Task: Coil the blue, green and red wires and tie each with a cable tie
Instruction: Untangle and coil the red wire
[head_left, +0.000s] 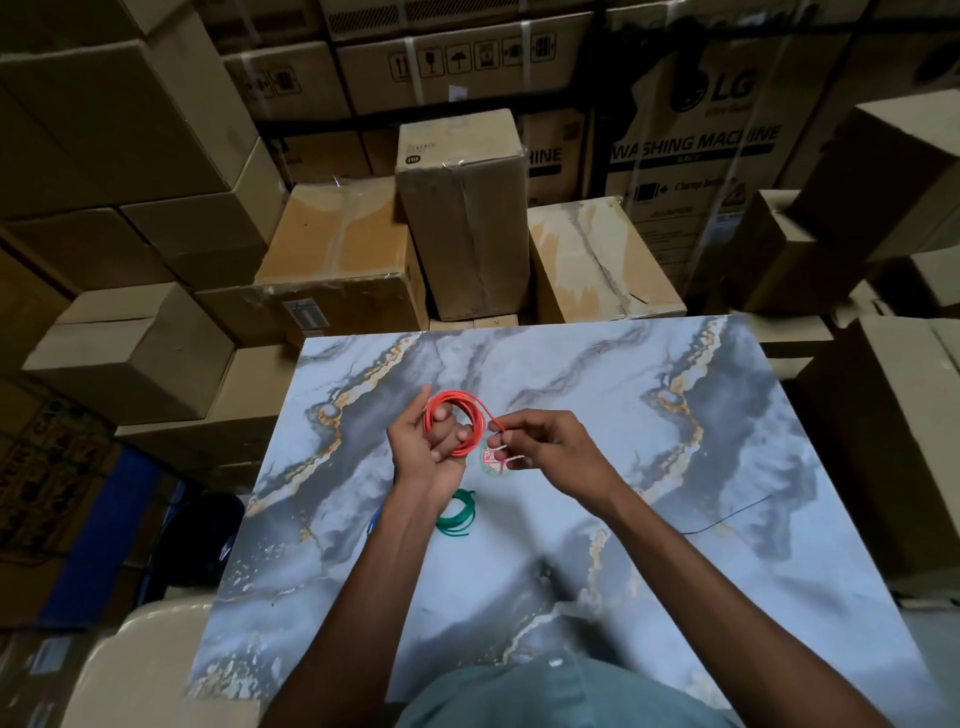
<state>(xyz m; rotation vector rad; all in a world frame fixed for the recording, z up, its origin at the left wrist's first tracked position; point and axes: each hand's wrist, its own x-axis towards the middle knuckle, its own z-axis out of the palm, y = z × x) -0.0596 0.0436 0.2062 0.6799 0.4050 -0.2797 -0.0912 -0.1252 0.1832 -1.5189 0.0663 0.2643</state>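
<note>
My left hand (423, 447) holds a coil of red wire (457, 415) looped around its fingers, above the marble-patterned table (675, 467). The red wire's free end runs to my right hand (540, 441), which pinches it at about the coil's right edge. White cable ties (511, 460) show under my right fingers, over a small packet (491, 462) on the table. A tied green coil (457, 514) lies on the table below my left wrist. A bit of blue wire (374, 519) peeks out left of my left forearm, mostly hidden.
Stacked cardboard boxes (462, 208) surround the table on the far side, left and right. A thin dark wire (727, 519) lies on the table at the right. A beige chair (130, 670) stands at the lower left.
</note>
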